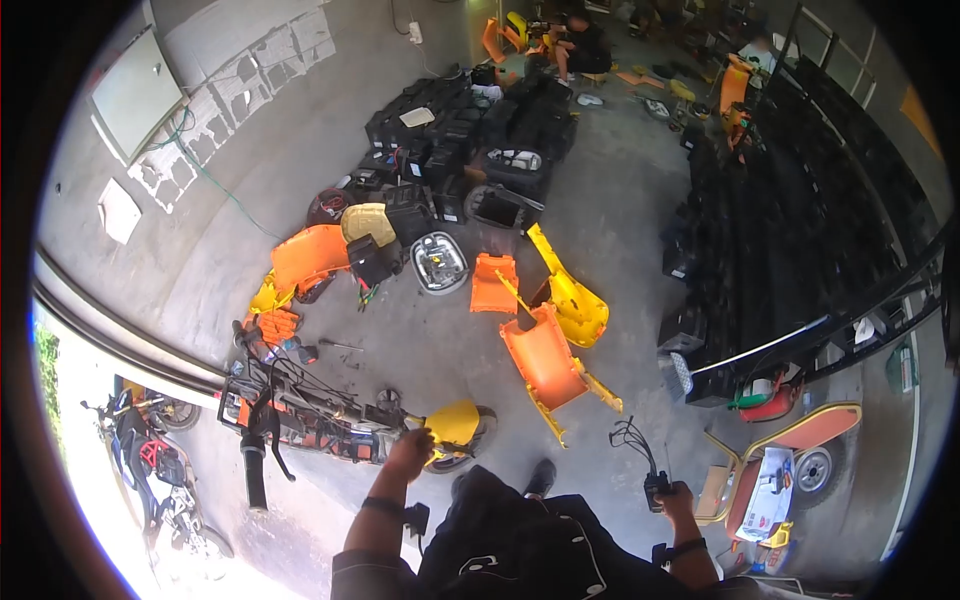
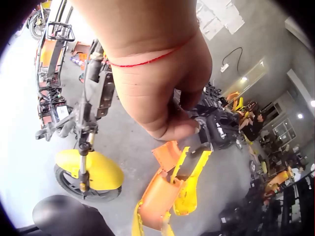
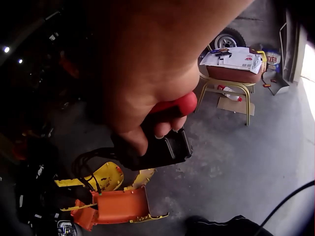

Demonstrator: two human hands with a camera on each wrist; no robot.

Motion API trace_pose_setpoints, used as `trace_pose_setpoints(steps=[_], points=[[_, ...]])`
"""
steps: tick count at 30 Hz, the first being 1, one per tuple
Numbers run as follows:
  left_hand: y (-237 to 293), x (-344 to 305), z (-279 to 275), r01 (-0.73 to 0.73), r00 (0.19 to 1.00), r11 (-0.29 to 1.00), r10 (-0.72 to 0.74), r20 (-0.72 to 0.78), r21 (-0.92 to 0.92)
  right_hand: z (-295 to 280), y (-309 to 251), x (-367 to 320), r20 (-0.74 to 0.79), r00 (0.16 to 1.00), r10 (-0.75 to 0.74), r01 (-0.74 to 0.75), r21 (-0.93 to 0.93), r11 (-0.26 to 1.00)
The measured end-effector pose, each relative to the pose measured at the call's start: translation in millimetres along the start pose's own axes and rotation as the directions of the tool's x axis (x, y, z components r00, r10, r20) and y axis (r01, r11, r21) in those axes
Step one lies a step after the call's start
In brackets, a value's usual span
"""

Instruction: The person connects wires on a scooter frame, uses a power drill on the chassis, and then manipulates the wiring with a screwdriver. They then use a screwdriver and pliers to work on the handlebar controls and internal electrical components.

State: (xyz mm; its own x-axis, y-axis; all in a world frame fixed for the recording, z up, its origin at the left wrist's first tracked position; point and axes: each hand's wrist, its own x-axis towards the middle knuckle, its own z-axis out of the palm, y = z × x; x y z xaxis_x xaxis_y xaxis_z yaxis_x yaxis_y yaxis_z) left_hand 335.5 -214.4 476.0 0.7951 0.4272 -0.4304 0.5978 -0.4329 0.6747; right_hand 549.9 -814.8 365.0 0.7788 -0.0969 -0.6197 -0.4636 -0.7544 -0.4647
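- Box (image 1: pixel 657 492), black with dark cables (image 1: pixel 632 437), gripped by the right hand (image 1: pixel 681 500) at lower right of the head view; a red-ended handle (image 3: pixel 187 103) shows beside the fingers.
- Left hand (image 1: pixel 408 456), lower centre-left, fingers bent; cannot tell whether it holds anything.
- Yellow fender (image 1: pixel 455 424) of a stripped motorcycle (image 1: pixel 345 424), near the left hand.
- Orange panel (image 1: pixel 545 355) and yellow panel (image 1: pixel 575 308), frame centre, on the floor (image 1: pixel 620 250).
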Motion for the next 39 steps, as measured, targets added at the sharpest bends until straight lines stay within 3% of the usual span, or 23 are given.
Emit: trace_pose_setpoints(steps=[1, 3, 4, 6, 7, 8, 10, 11, 12, 14, 18, 19, 20, 21, 25, 28, 30, 32, 33, 34, 37, 39], points=[[8.6, 6.7, -3.3, 0.007, 1.000, 1.000, -0.007, -0.011, -0.004, -6.4, -1.6, 5.6, 0.007, 1.000, -0.011, 0.011, -0.006, 1.000], [9.6, 29.6, -7.4, -0.165, 0.982, 0.941, 0.130, -0.135, -0.295, -8.8, 1.8, 26.3, -0.030, 0.998, -0.058, 0.058, 0.008, 0.998], [-5.6, 47.4, -5.2, -0.168, 0.980, 0.942, 0.128, -0.151, -0.292, -9.0, 2.3, 28.1, -0.023, 0.997, -0.072, 0.072, 0.009, 0.997], [-41.1, 86.4, -3.2, -0.095, 0.993, 0.714, 0.023, -0.113, -0.694, -8.8, 8.4, 22.7, -0.035, 0.999, -0.002, 0.004, 0.037, 0.999], [-31.0, 91.7, -15.3, -0.114, 0.992, 0.864, 0.073, -0.102, -0.490, -3.7, 21.0, 21.3, -0.006, 0.999, 0.039, -0.038, 0.071, 0.997], [-23.3, 100.6, -23.0, -0.115, 0.992, 0.863, 0.070, -0.108, -0.492, -2.9, 31.9, 19.7, 0.022, 0.997, 0.081, -0.082, 0.098, 0.992], [-13.6, 116.5, -32.4, 0.034, 0.992, 0.438, -0.126, -0.024, -0.898, -5.9, 41.0, -4.3, 0.103, 0.973, 0.206, -0.227, 0.275, 0.934], [-105.7, 172.9, -7.7, -0.245, 0.961, 0.860, 0.156, -0.227, -0.448, -8.8, 40.5, -23.7, 0.134, 0.958, 0.253, -0.285, 0.356, 0.890], [-121.3, 199.2, -1.9, -0.241, 0.963, 0.861, 0.156, -0.219, -0.448, -11.5, 33.3, -38.4, 0.167, 0.940, 0.298, -0.341, 0.431, 0.835], [-123.4, 230.3, -0.9, -0.425, 0.892, 0.754, 0.256, -0.372, -0.500, -6.9, 66.4, -36.8, 0.132, 0.973, 0.187, -0.221, 0.320, 0.921], [-86.4, 274.8, 6.8, -0.299, 0.934, 0.832, 0.154, -0.322, -0.468, -16.0, 53.4, -5.5, 0.100, 0.978, 0.183, -0.207, 0.358, 0.910], [-61.2, 276.1, 6.2, -0.191, 0.954, 0.296, -0.167, -0.247, -0.936, -17.4, 41.9, -3.5, 0.093, 0.978, 0.184, -0.206, 0.372, 0.905], [-49.3, 284.0, 3.9, -0.123, 0.937, -0.419, -0.349, 0.034, -0.900, -18.6, 33.3, -4.3, 0.086, 0.978, 0.189, -0.208, 0.387, 0.899], [-50.8, 303.3, 8.1, -0.140, 0.920, -0.466, -0.387, 0.059, -0.873, -21.5, 24.8, -4.8, 0.076, 0.978, 0.194, -0.208, 0.401, 0.892], [-28.3, 365.3, -8.9, -0.183, 0.905, -0.532, -0.419, 0.069, -0.827, -47.4, -29.8, 5.2, 0.019, 0.982, 0.187, -0.175, 0.450, 0.876], [-2.4, 424.4, -71.7, -0.203, 0.955, -0.574, -0.296, -0.030, -0.794, -38.8, -73.9, 5.5, 0.003, 0.983, 0.185, -0.162, 0.504, 0.849], [29.0, 448.9, -114.1, -0.245, 0.943, -0.349, -0.302, -0.138, -0.905, -32.6, -94.7, 0.5, -0.019, 0.981, 0.195, -0.154, 0.544, 0.825], [2.4, 487.4, -118.7, -0.135, 0.892, -0.235, -0.451, -0.015, -0.963, -35.1, -104.5, -12.2, -0.040, 0.975, 0.217, -0.157, 0.566, 0.809], [20.1, 477.8, -124.8, -0.075, 0.824, -0.144, -0.566, 0.019, -0.987, -39.3, -115.2, -17.0, -0.048, 0.974, 0.223, -0.157, 0.570, 0.807], [16.2, 480.0, -112.4, -0.073, 0.821, -0.154, -0.570, 0.029, -0.985, -36.3, -116.3, -7.2, -0.081, 0.970, 0.228, -0.151, 0.536, 0.831], [-10.3, 469.3, -68.7, 0.038, 0.792, -0.013, -0.609, 0.038, -0.999, -25.5, -109.9, 15.8, -0.088, 0.978, 0.187, -0.115, 0.519, 0.847], [-41.0, 445.2, -33.4, 0.150, 0.791, 0.047, -0.605, 0.092, -0.987, -22.5, -69.6, 40.6, -0.045, 0.998, 0.046, -0.024, 0.402, 0.915]])
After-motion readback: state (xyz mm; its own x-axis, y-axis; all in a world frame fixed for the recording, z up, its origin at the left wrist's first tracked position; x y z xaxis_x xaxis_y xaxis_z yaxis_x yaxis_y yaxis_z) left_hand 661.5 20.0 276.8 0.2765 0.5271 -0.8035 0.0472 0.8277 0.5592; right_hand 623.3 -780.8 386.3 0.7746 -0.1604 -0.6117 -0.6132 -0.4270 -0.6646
